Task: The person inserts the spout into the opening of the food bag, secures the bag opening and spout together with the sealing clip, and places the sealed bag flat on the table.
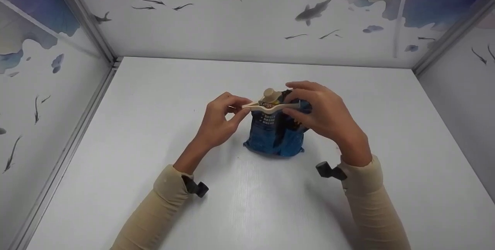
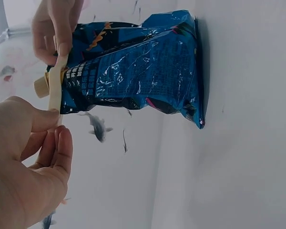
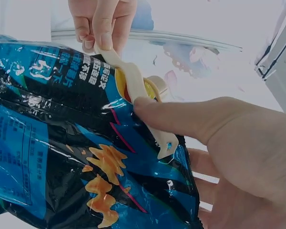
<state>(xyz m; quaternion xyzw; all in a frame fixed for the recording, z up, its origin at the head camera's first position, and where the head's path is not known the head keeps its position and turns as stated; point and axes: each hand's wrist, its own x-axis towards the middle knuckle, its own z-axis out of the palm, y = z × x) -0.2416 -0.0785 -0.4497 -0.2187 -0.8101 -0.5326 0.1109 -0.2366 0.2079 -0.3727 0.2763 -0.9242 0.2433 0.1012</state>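
A blue and black snack bag stands upright on the table, its upper part crossed by a cream bag clip. The clip carries a round spout cap. At the clip's left end, my left hand pinches it between thumb and fingers. My right hand grips the clip near its other end, the thumb pressing on the bar and the fingers behind the bag. Orange wavy chips are printed on the bag in the right wrist view. Whether the clip is fully locked cannot be told.
The white table is bordered by panels printed with fish and ink washes, such as the back panel. A metal rail runs along the left edge. Small black devices sit on both sleeve cuffs.
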